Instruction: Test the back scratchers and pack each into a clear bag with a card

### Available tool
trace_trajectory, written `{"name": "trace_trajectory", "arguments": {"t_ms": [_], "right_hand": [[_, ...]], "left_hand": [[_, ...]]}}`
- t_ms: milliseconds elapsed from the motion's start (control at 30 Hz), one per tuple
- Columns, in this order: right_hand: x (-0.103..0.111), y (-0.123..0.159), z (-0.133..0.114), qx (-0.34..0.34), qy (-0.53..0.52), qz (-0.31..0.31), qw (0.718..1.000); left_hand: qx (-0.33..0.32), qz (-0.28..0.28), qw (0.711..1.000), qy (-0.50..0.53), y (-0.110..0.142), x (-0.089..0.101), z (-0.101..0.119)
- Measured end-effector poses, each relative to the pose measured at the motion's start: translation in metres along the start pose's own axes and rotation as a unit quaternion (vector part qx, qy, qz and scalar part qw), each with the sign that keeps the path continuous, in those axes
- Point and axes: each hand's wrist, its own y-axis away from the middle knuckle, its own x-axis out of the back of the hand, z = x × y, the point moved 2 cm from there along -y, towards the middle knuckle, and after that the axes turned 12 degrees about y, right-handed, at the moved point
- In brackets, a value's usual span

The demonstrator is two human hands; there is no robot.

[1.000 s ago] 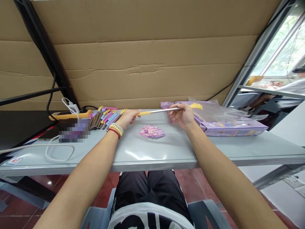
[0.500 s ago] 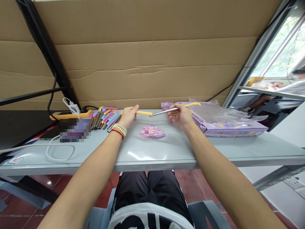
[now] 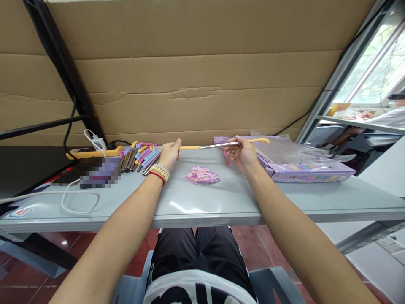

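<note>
My left hand [image 3: 169, 153] is closed round the yellow grip [image 3: 189, 147] of a telescopic stick. My right hand [image 3: 242, 152] pinches the stick's silver rod [image 3: 218, 145], and a small yellow claw end [image 3: 262, 140] sticks out past it. The stick is held level above the grey table [image 3: 202, 202], stretched between both hands. Below it lies a small heap of pink and purple cards [image 3: 201, 175]. A row of similar sticks with coloured grips [image 3: 141, 156] lies left of my left hand.
A purple printed box [image 3: 311, 170] with clear plastic wrap on it lies at the right. A white cable [image 3: 79, 202], a yellow power strip [image 3: 91, 152] and a phone sit at the left. Cardboard lines the wall behind. Another person sits far right by the window.
The rod was out of the yellow grip half a second ago, with a gap and an angle between them. Now grip and rod are joined in one straight line between my hands.
</note>
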Motion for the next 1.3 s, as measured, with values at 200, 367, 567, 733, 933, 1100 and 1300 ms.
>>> {"name": "trace_trajectory", "arguments": {"t_ms": [200,367,567,733,933,1100,1300], "right_hand": [[-0.002,0.001,0.001,-0.005,0.018,-0.013,1.000],[-0.001,0.001,0.001,-0.003,0.013,-0.005,1.000],[0.000,0.002,-0.002,-0.004,0.007,0.015,1.000],[-0.001,0.002,0.000,-0.006,0.009,0.004,1.000],[0.000,0.003,-0.001,0.004,0.017,-0.003,1.000],[-0.001,0.004,0.001,-0.021,0.037,-0.041,0.998],[-0.001,0.005,0.000,-0.029,0.040,-0.062,0.997]], "left_hand": [[-0.006,-0.036,0.999,-0.005,0.003,-0.006,-0.003],[0.028,0.006,0.999,0.037,0.004,-0.005,0.001],[0.040,0.038,0.996,0.066,0.005,-0.002,0.005],[0.031,0.028,0.998,0.040,0.004,-0.003,0.002],[0.050,0.002,0.997,0.052,0.006,-0.005,0.001],[0.064,-0.058,0.995,0.045,0.010,-0.008,0.001],[0.057,-0.053,0.996,0.030,0.012,-0.008,0.003]]}}
